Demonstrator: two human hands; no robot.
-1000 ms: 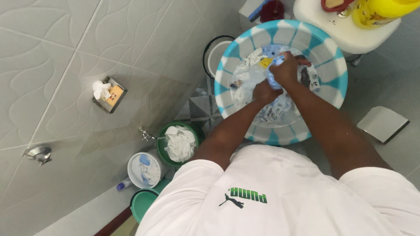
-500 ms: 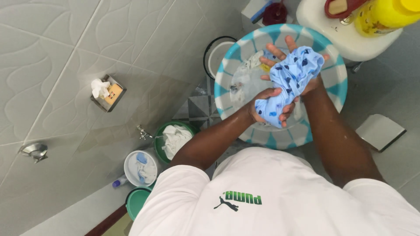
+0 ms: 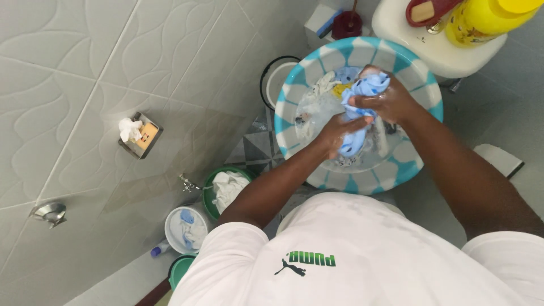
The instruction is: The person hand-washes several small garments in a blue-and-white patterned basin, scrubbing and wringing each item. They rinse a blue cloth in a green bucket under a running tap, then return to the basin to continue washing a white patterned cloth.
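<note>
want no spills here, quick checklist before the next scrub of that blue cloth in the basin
1. Both hands on cloth: left hand and right hand grip the blue patterned cloth: ok.
2. Cloth over the teal and white basin, not past its rim: ok.
3. Water in basin: ok.
4. Other laundry stays inside basin: ok.
5. Yellow bottle on the white stool apart from the arms: ok.
6. Basin footing: cannot tell.

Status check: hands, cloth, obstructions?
Left hand and right hand both gripping light blue patterned cloth over teal-and-white striped plastic basin. Other laundry soaking beneath. Nothing blocking.
</note>
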